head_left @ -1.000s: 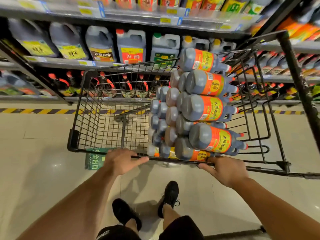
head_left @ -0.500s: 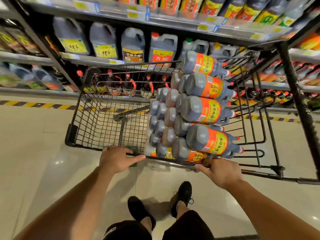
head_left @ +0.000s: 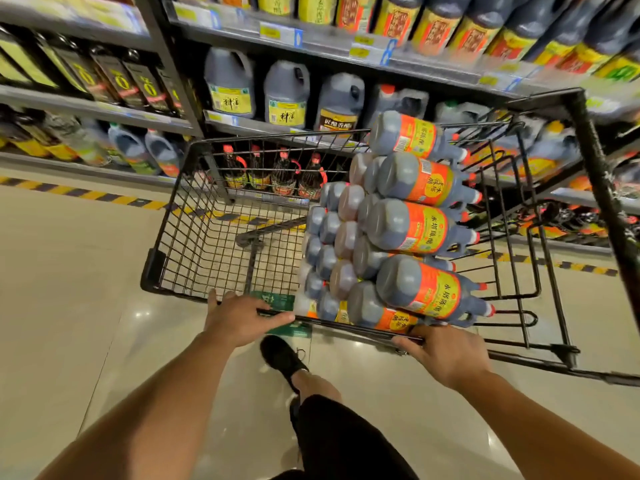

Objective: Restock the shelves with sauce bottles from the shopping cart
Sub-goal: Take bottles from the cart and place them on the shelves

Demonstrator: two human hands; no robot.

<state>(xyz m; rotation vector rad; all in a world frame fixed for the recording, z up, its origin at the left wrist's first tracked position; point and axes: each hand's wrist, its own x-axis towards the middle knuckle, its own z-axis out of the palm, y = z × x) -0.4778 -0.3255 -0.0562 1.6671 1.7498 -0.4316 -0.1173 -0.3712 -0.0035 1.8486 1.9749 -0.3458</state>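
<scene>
A black wire shopping cart [head_left: 194, 237] stands in front of me. Dark sauce bottles with orange labels [head_left: 415, 230] lie stacked on their sides in its right half, caps pointing right. Smaller bottles [head_left: 329, 237] are packed beside them, bottoms facing me. My left hand [head_left: 239, 318] grips the cart's near rail, fingers over it. My right hand [head_left: 446, 353] grips the same rail further right, just below the stack. The left half of the basket holds nothing.
Shelves [head_left: 346, 46] full of dark sauce bottles and large jugs [head_left: 228, 84] run across the back, close behind the cart. A yellow-black striped line [head_left: 86, 195] marks the floor along them. Pale tiled floor [head_left: 69, 306] lies to the left. My black shoe [head_left: 280, 358] is under the rail.
The cart and I have moved rightward and closer to the shelves; the view swung, so the shelf post now sits at left. Both hands kept their hold on the rail.
</scene>
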